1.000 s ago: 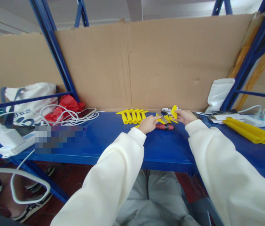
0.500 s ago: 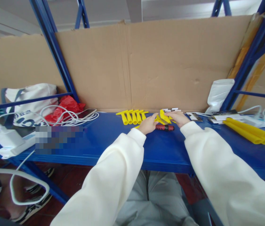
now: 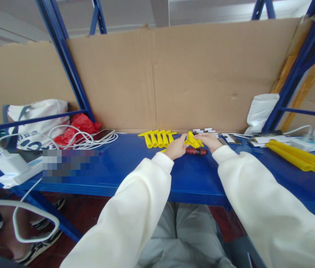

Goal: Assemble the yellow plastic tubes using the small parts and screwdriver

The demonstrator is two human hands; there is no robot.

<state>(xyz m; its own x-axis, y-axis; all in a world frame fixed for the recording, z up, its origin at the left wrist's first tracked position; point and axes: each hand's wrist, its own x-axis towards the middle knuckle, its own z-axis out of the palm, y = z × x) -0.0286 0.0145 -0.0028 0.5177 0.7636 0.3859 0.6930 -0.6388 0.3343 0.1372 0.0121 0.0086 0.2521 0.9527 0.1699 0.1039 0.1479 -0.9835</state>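
Note:
My left hand (image 3: 175,147) is closed on a yellow plastic piece, and a bit of yellow shows below its wrist side. Pinched in my right hand (image 3: 212,142) is another yellow plastic piece (image 3: 193,139), which meets the left hand's piece between my fingertips. Their exact kind is too small to make out. Just below lies a dark red and black tool handle (image 3: 196,151), perhaps a screwdriver's, on the blue shelf (image 3: 135,169). Several yellow parts with tube-like handles (image 3: 158,139) stand in a row left of my hands.
Small black-and-white items (image 3: 206,131) lie behind my right hand. Yellow tubes (image 3: 295,156) rest at the right, near a white pouch (image 3: 260,111). White cables (image 3: 90,141), a red bag (image 3: 79,128) and a power strip (image 3: 20,175) occupy the left. Cardboard (image 3: 202,74) backs the shelf.
My right hand has moved slightly left, bringing its yellow piece against the one in my left hand. More of the black-and-white items behind now shows. The left hand stays nearly still.

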